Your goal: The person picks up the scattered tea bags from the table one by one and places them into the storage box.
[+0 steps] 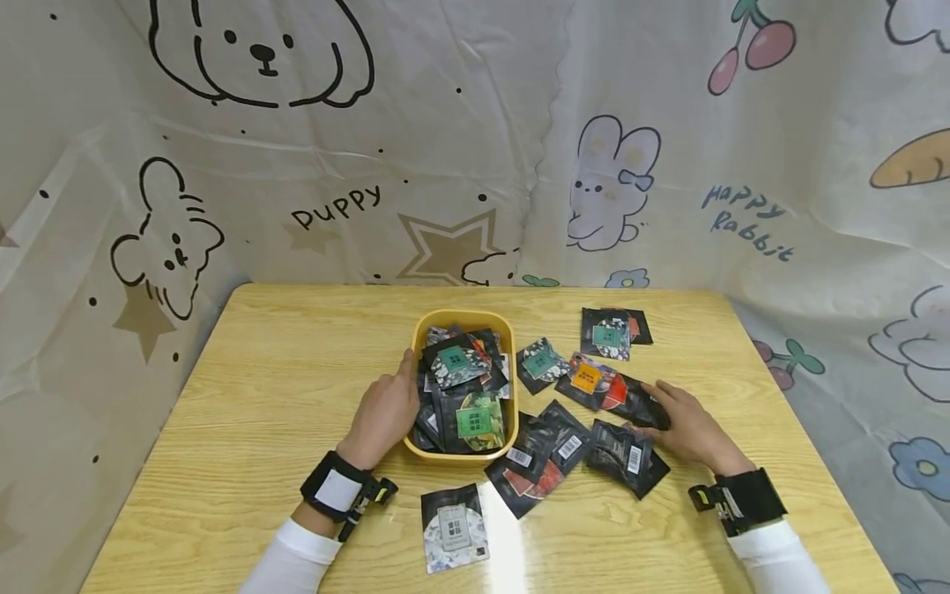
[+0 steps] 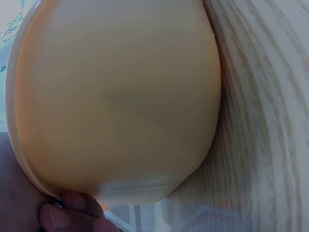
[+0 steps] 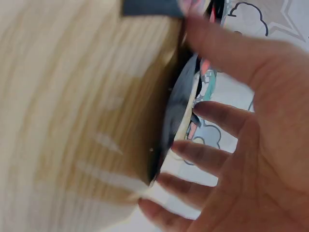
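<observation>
A yellow plastic basket (image 1: 464, 316) holds a heap of small black sachets, one with a green label (image 1: 478, 422) lying on top. My left hand (image 1: 380, 417) grips the basket's left side at the rim; in the left wrist view its curled fingertips (image 2: 60, 217) show beside the basket wall (image 2: 120, 96). On the right, my right hand (image 1: 690, 425) is spread with relaxed fingers at the end of a black sachet with a red label (image 1: 634, 403). Just below lies a sachet with a barcode (image 1: 619, 452). In the right wrist view, the fingertips reach a dark sachet's edge (image 3: 176, 106).
More sachets lie right of the basket, including a teal-labelled one (image 1: 542, 363) and an orange-labelled one (image 1: 586, 379). A small pile (image 1: 609, 337) sits farther back. A white-patterned sachet (image 1: 454, 528) lies near the front of the wooden table (image 1: 297, 355). A printed curtain (image 1: 445, 148) hangs behind.
</observation>
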`<state>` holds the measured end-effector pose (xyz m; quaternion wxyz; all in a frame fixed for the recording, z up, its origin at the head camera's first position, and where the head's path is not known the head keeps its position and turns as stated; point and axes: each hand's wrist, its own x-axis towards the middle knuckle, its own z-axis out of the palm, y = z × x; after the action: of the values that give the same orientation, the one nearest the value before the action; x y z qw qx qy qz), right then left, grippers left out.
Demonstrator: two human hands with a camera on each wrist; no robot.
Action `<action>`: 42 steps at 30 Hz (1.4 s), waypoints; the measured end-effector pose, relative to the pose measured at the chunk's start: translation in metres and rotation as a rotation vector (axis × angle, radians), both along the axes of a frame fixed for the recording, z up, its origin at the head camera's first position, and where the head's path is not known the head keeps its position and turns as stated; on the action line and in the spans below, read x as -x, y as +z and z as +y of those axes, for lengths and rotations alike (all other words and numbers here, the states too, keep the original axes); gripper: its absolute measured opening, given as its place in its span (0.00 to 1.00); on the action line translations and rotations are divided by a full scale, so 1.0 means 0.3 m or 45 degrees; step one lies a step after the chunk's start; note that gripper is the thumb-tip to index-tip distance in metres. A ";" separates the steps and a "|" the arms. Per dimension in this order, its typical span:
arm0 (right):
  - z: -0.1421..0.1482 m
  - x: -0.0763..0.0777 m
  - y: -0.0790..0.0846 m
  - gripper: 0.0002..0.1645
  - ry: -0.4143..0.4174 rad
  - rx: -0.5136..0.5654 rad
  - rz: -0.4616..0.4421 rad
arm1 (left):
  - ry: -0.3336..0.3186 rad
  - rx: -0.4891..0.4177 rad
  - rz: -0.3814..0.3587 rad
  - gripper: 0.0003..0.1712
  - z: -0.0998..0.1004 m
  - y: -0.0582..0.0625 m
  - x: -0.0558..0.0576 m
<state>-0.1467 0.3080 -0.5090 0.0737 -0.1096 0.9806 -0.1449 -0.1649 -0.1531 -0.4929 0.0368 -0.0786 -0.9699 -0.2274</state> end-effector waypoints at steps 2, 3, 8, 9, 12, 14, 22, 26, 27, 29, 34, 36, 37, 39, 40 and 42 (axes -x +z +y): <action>-0.002 0.001 -0.003 0.38 0.044 -0.024 0.084 | 0.001 -0.002 0.009 0.30 -0.003 0.001 -0.002; -0.004 0.002 -0.006 0.35 0.058 -0.038 0.123 | -0.001 -0.004 0.015 0.30 -0.004 0.000 -0.002; -0.017 -0.005 -0.013 0.25 0.062 -0.090 0.307 | -0.009 0.002 0.025 0.31 -0.007 -0.008 -0.002; -0.018 -0.009 -0.012 0.24 0.052 -0.092 0.338 | -0.007 0.000 0.027 0.31 -0.007 -0.009 -0.002; -0.024 -0.027 0.013 0.21 0.027 -0.103 0.425 | -0.011 -0.008 0.020 0.31 -0.005 -0.008 0.000; -0.034 -0.037 0.049 0.20 0.026 -0.099 0.492 | -0.012 -0.008 0.017 0.31 -0.005 -0.007 0.001; -0.202 0.000 0.226 0.26 0.123 0.159 0.714 | 0.010 -0.023 0.038 0.31 -0.001 -0.004 0.003; -0.376 0.034 0.235 0.30 0.385 0.232 0.741 | 0.015 -0.020 0.049 0.31 0.006 -0.011 -0.003; -0.418 0.042 0.229 0.31 0.448 0.232 0.741 | 0.015 -0.020 0.047 0.31 0.008 -0.013 -0.005; -0.501 0.060 0.215 0.32 0.550 0.211 0.730 | 0.017 -0.027 0.042 0.31 0.010 -0.015 -0.007; -0.636 0.085 0.182 0.33 0.663 0.195 0.573 | 0.016 -0.033 0.036 0.31 0.012 -0.015 -0.014; -0.660 0.081 0.172 0.37 0.665 0.195 0.477 | 0.013 -0.022 0.049 0.31 0.009 -0.012 -0.015; -0.669 0.077 0.168 0.40 0.664 0.190 0.442 | 0.009 -0.010 0.061 0.31 0.007 -0.011 -0.014; -0.680 0.061 0.163 0.47 0.668 0.183 0.410 | 0.007 0.017 0.086 0.31 0.002 -0.008 -0.011; -0.680 0.048 0.161 0.50 0.681 0.175 0.414 | 0.009 0.025 0.093 0.31 0.004 -0.009 -0.012; -0.680 0.013 0.161 0.56 0.742 0.158 0.458 | 0.013 0.030 0.097 0.31 0.007 -0.010 -0.012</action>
<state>-0.1507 0.1040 -0.4608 -0.0686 -0.4132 0.8947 -0.1554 -0.1612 -0.1511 -0.4960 0.0740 -0.0827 -0.9708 -0.2126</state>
